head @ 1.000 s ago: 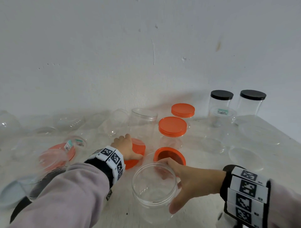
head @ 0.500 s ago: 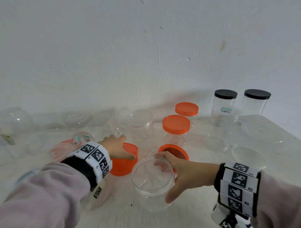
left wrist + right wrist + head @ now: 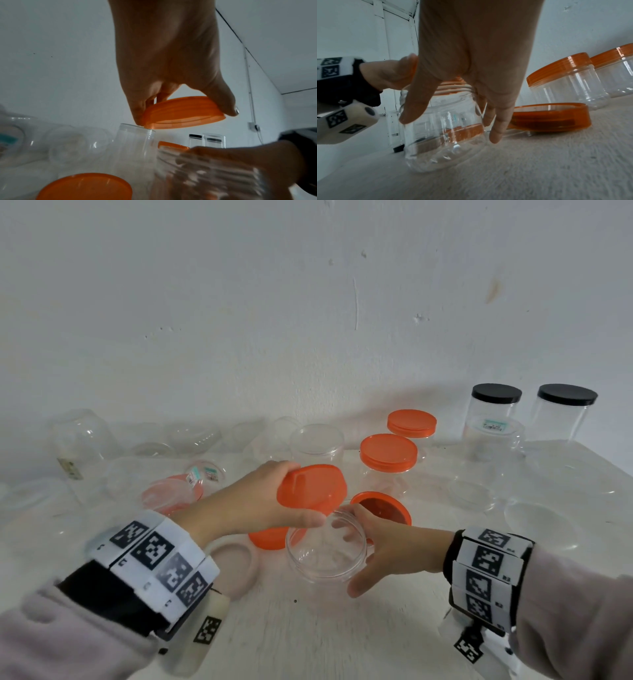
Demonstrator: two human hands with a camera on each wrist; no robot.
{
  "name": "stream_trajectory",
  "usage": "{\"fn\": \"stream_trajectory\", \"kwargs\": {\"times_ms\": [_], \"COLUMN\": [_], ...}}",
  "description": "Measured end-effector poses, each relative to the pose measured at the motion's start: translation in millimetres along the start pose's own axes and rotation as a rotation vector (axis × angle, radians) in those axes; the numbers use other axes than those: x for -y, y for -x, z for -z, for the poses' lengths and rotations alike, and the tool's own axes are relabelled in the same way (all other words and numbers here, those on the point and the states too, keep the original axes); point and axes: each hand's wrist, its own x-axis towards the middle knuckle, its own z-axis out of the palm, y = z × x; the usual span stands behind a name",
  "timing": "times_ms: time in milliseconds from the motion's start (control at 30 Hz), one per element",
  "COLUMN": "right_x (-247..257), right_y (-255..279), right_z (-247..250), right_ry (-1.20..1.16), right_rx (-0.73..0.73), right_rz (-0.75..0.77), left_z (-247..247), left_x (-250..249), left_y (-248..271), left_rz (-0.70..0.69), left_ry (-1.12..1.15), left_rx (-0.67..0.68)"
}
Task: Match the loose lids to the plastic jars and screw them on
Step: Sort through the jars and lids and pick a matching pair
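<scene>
Our left hand (image 3: 253,505) pinches a round orange plastic screw lid (image 3: 311,486) by its rim, thumb on the near edge and fingers on the far edge, tilted and held in the air just above the jar mouth. Our right hand (image 3: 387,542) wraps the wide-mouthed clear plastic jar (image 3: 325,549) from three o'clock, thumb on the near wall and fingers curled round the far side; the jar stands upright on the white table (image 3: 342,638).

We judge this to be the matching step: lid chosen, not yet seated. The next move calls for levelling the lid over the open rim, lowering it flat, then turning it while the right hand keeps the jar from spinning (a tilted start would likely cross the threads).

Outward, at one o'clock from the jar lies a second orange lid, upside down (image 3: 382,506); at nine o'clock, touching the jar, a third orange lid, flat on the table (image 3: 269,537). Farther off at one o'clock stand two clear jars already capped in orange (image 3: 388,453), and beyond them two black-lidded clear jars (image 3: 496,395).

A teal-and-white sticker (image 3: 493,426) sits on a clear lid there, and another on a clear container lying on its side (image 3: 202,474) at ten o'clock; the print on both is too small to read.
</scene>
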Motion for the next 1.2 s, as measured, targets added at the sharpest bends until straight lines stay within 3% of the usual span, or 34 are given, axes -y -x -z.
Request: {"fn": "stream_trajectory", "kwargs": {"times_ms": [233, 600, 833, 1033, 1200], "right_x": [3, -4, 11, 41, 65], "right_y": [-3, -13, -2, 9, 2], "right_z": [-5, -14, 0, 17, 10], "right_ry": [-0.061, -0.083, -0.017, 0.082, 0.272], "right_rx": [0.002, -0.194, -0.146, -0.255, -0.095], "right_rz": [0.075, -0.045, -0.063, 0.024, 0.029], "left_z": [-36, -53, -61, -63, -69], "left_x": [-6, -9, -1, 12, 22], "left_y": [9, 11, 13, 17, 18], "left_rz": [-0.034, 0.049, 0.119, 0.193, 0.231], "left_ry": [-0.083, -0.095, 0.081, 0.376, 0.420], "left_rx": [0.039, -0.055, -0.066, -0.039, -0.027]}}
